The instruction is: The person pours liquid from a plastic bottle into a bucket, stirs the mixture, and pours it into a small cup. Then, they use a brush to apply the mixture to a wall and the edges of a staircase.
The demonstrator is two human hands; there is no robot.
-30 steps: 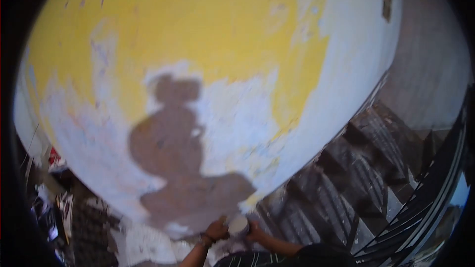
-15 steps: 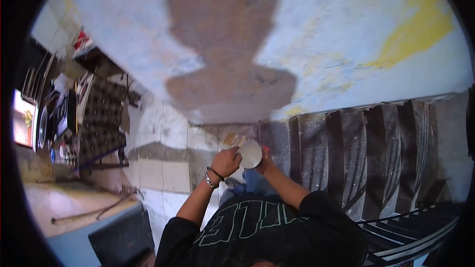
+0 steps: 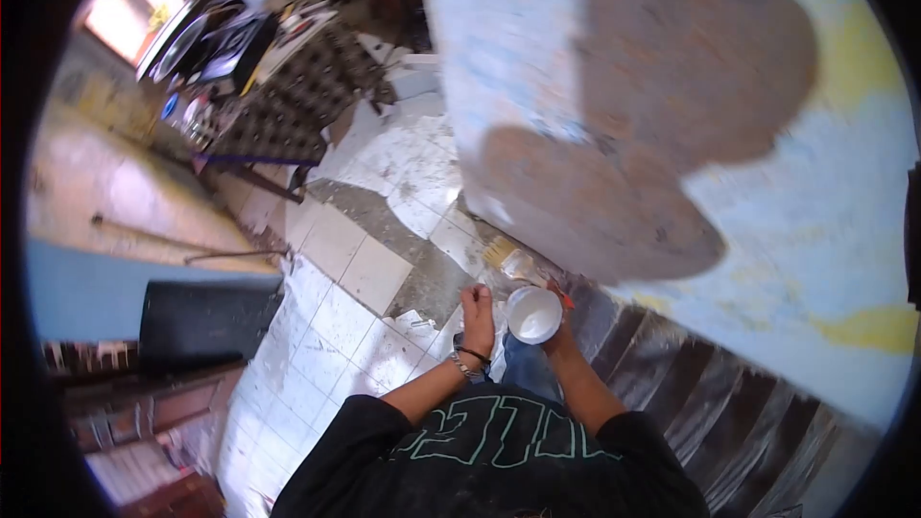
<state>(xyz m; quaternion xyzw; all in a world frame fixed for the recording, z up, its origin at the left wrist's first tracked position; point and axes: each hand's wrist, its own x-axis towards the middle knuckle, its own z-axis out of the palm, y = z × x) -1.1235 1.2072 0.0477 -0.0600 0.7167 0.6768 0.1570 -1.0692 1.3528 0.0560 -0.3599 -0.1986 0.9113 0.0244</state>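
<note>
A white cup-like container (image 3: 534, 316), with pale contents, is held from its right side by my right hand (image 3: 559, 328). A wide brush (image 3: 518, 265) with light bristles lies across the far side of the container, its red-orange handle end showing near my right fingers. Just left of the container is my left hand (image 3: 478, 315), apart from it, with its fingertips drawn together; nothing is visible in them. A dark band and a metal bracelet are on the left wrist.
Ahead and right stands a patchy painted wall (image 3: 508, 67) with a shadow on it. Dark striped steps (image 3: 662, 364) descend or rise at the right. Left are a cluttered table (image 3: 297, 86), a black panel (image 3: 201, 331) and pale floor tiles (image 3: 369, 269).
The view has turned left, showing more of the room and floor. My left hand has let go of the container and moved off to its left. The brush is now more visible.
</note>
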